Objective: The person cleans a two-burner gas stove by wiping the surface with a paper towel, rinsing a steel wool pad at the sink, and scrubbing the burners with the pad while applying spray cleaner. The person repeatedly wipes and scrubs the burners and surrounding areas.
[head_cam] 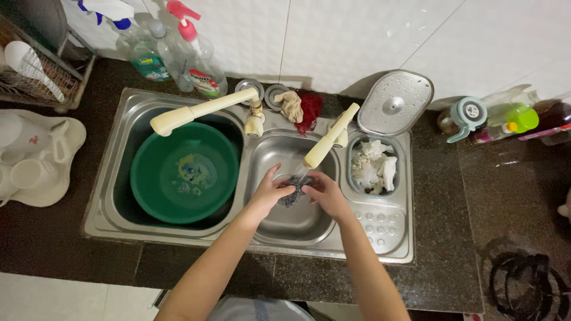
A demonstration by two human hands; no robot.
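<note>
left hand [270, 191] + right hand [324, 191] both closed around dark scouring pad [291, 191] | pad between the 2 palms, under water from right cream tap [329, 138], over middle sink basin [285, 223] | green bowl [184, 172] in left basin | white scraps in strainer bin [373, 169], its lid [394, 103] propped behind

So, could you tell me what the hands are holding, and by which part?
Both hands, left hand and right hand, hold a dark scouring pad by its opposite sides.
</note>
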